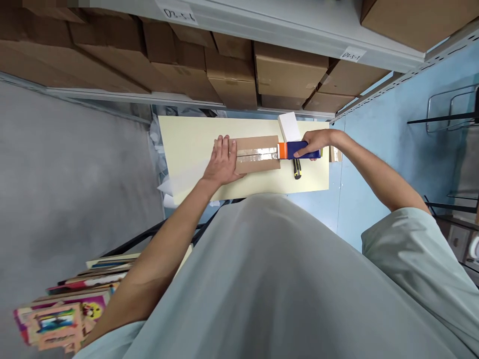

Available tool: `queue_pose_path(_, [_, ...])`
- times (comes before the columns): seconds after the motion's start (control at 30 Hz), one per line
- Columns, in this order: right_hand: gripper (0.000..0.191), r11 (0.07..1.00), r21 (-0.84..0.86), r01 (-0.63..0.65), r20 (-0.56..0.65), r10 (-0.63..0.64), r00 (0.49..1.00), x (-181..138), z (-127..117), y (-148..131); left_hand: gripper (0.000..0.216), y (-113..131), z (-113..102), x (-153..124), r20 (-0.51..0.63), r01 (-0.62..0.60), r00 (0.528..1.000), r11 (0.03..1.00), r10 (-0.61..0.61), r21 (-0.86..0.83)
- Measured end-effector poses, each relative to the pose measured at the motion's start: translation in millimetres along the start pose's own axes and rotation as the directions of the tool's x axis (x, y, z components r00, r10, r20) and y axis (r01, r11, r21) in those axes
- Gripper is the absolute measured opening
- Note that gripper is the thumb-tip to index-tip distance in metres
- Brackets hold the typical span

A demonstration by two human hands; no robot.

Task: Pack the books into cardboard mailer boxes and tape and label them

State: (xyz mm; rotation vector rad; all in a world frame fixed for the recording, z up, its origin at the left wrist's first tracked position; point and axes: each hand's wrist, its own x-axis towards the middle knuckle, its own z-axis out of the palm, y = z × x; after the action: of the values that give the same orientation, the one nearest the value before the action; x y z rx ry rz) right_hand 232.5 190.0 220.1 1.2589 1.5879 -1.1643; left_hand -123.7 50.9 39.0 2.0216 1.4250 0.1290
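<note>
Up at the top, left of centre, there's handwriting: a white label (177, 12) on the grey shelf edge (262, 36), reading D3-5-6, though that 3 could be a 2. And across to the upper right, same edge, a second tag (353, 54), apparently D3-5-5, its last figure blurry.

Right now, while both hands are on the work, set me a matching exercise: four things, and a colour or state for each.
Things:
1. left hand
2. right hand
3. knife
4. table

Colours and states:
A. black and yellow
B. gripping the blue and orange tool
C. pale yellow
D. lying flat over one end of the cardboard

Right pairs: 1-D, 2-B, 3-A, 4-C
</note>
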Motion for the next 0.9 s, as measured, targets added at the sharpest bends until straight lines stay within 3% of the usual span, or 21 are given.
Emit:
queue_pose_path(0.37, [0.063,0.994,-0.030,-0.105,-0.069,0.103,0.992,3,-4,40,0.151,-6,-4,-1,0.042,0.005,0.999,1.000,-0.005,0.016])
queue_pose_path(0.77, [0.069,0.997,-0.001,0.081,-0.011,-0.081,0.997,70,13,53,0.149,-3,-7,-2,-0.037,0.026,0.999,0.999,-0.027,-0.032])
queue_pose_path(0.9, [0.072,0.990,-0.055,0.128,-0.102,-0.133,0.986,95,25,41,0.151,-2,-6,-2,-0.050,0.042,0.998,0.998,-0.044,-0.038])
